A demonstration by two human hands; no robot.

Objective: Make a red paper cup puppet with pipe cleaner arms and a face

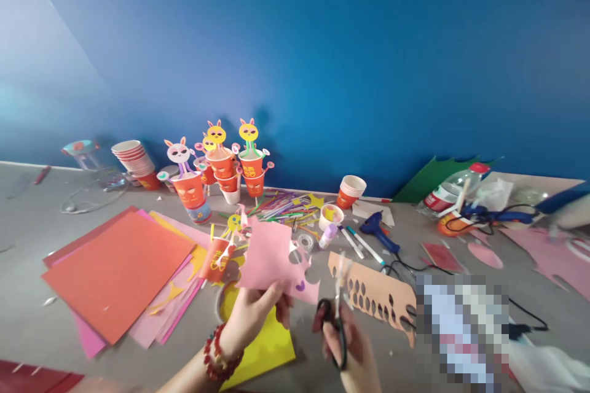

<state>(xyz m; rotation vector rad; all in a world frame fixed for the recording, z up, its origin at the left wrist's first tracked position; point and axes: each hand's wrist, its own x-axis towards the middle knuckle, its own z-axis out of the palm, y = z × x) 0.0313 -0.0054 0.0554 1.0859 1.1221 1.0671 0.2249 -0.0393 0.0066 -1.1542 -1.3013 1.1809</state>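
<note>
Pinched between the thumb and fingers of my left hand is a piece of pink paper, its edges cut ragged. A red bead bracelet circles my left wrist. My right hand grips black-handled scissors, blades pointing up and away from me; the blades are blurred. They stand to the right of the pink paper, apart from it. Below my left hand lies a yellow sheet. A peach paper with a row of cut-out holes rests just beyond the scissors.
Coloured sheets lie at left. Behind stand paper-cup figures with rabbit heads and stacked cups. A blue glue gun with a black cord, markers, a glue stick and a plastic bottle are toward the right. A blue partition closes the back.
</note>
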